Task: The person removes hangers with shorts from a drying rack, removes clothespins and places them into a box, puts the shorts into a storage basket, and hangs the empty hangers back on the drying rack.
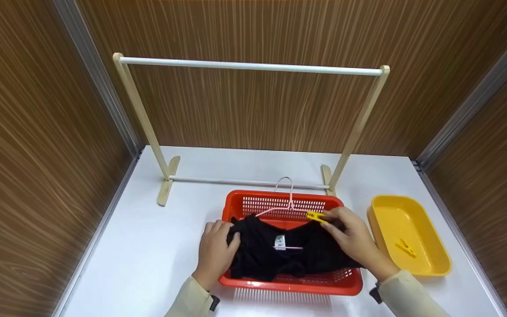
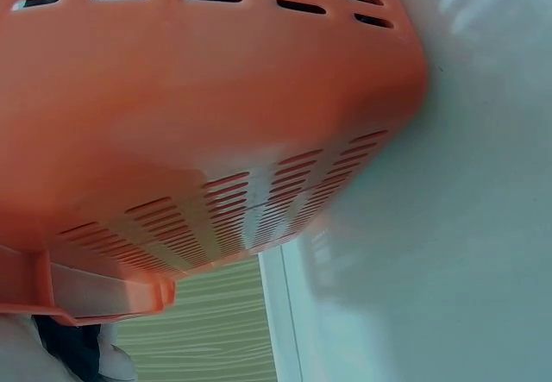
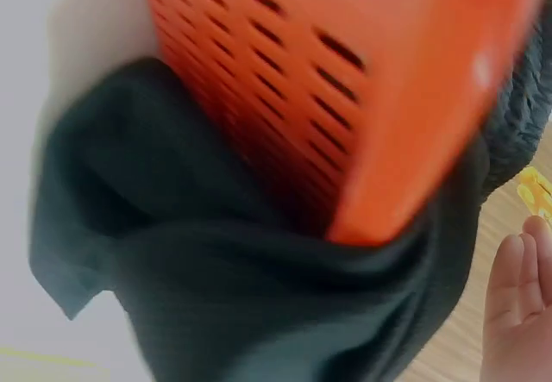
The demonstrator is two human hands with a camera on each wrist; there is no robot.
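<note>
A black shirt [image 1: 258,253] with a white neck label [image 1: 280,242] lies across the red basket [image 1: 291,287]. Its shoulders are on a pink hanger [image 1: 290,200], whose hook rises past the basket's far rim. My left hand [image 1: 216,251] grips the shirt at its left shoulder, thumb in front. Between thumb and fingers, my right hand [image 1: 352,233] pinches a yellow clothespin [image 1: 315,216] at the hanger's right arm, close over the other shoulder. The right wrist view shows black cloth [image 3: 259,296] draped over the basket's rim, with the clothespin [image 3: 536,191] by the fingertips.
Behind the basket stands a wooden rack with a white top rail [image 1: 249,66] and a low rail [image 1: 236,180]. To the right is a yellow tray [image 1: 438,259] holding another yellow clothespin [image 1: 406,248]. Wood-grain panels [image 1: 244,114] enclose the white table [image 1: 148,246].
</note>
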